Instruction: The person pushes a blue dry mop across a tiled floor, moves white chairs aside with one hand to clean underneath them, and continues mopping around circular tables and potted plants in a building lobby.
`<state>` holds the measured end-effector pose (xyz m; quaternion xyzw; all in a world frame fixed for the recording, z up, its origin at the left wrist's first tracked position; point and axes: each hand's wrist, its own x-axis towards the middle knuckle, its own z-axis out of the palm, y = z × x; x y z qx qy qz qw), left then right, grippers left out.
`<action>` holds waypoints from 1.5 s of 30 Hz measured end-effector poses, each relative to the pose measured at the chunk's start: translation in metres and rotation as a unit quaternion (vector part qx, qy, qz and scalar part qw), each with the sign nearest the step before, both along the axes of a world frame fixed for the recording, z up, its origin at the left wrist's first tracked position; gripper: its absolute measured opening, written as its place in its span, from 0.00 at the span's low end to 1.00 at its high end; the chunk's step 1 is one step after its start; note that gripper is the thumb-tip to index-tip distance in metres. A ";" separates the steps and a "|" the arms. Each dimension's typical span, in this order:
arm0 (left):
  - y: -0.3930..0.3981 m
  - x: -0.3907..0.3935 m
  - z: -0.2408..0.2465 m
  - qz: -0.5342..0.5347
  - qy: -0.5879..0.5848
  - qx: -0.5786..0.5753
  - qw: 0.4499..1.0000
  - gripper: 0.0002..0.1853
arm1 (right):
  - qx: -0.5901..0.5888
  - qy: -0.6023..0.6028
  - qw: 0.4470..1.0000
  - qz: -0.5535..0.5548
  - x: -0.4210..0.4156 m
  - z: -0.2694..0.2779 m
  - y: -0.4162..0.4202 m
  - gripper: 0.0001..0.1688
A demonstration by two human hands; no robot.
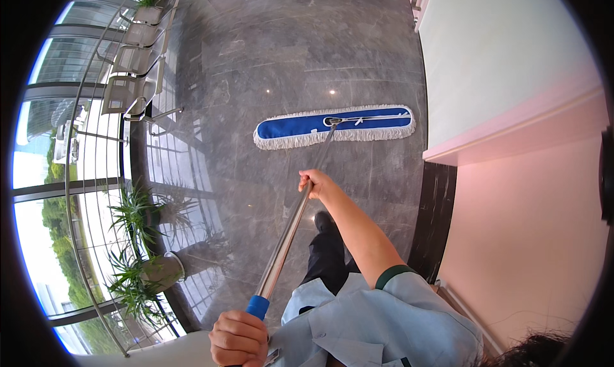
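Observation:
A wide dust mop head (288,125) lies flat on the floor ahead of me, its blue fabric back edged with white fringe and tied with white cords. From a metal swivel joint (333,121) the shiny metal handle (286,237) slopes back towards my body. Low down on that handle, my right hand (316,183) is wrapped around the bare metal. My left hand (240,339) grips the upper end, just behind a blue collar (258,306).
Grey marble-look floor (249,55) stretches ahead. A white wall or counter with a ledge (518,127) borders the right. On the left stand metal bench seats (127,96), potted plants (163,271), a metal railing (72,175) and tall windows (33,146). My shoe (324,221) is below the handle.

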<state>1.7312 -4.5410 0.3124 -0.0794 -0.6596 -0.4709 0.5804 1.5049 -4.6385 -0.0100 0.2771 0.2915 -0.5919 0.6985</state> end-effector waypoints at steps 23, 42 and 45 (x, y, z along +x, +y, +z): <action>-0.210 -0.171 0.003 0.050 0.065 0.096 0.992 0.16 | -0.018 -0.016 0.999 0.033 -0.200 0.002 -0.193 0.12; -0.349 -0.337 -0.004 0.001 0.064 0.120 0.991 0.10 | 0.044 0.034 0.994 0.099 -0.424 -0.018 -0.312 0.14; -0.374 -0.367 -0.005 -0.001 0.071 0.136 0.988 0.10 | 0.051 0.055 0.990 0.121 -0.465 -0.018 -0.334 0.16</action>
